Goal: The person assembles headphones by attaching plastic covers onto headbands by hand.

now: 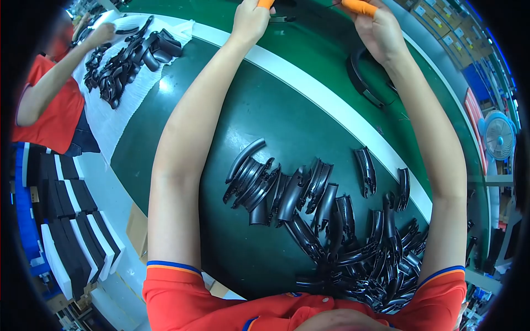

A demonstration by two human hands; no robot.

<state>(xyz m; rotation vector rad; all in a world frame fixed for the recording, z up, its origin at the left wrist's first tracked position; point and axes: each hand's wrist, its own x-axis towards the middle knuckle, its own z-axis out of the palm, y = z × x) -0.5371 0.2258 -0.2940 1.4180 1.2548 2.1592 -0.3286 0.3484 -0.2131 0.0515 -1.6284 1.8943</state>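
Observation:
Both my arms reach forward over the green table to the top edge of the view. My left hand (251,21) is closed round an orange thing (265,3), cut off by the frame's edge. On the right, my right hand (378,27) has its fingers round an orange handle (360,6). Below my right hand a curved black part (358,71) lies on the green surface. Many curved black parts (292,198) are strewn and piled on the table between my forearms, densest near my body.
A co-worker (52,105) in a red shirt reaches over black parts (132,60) on a white cloth (124,121) at the left. Black and white foam blocks (77,248) stand lower left. A fan (498,135) and boxes (452,33) are at the right.

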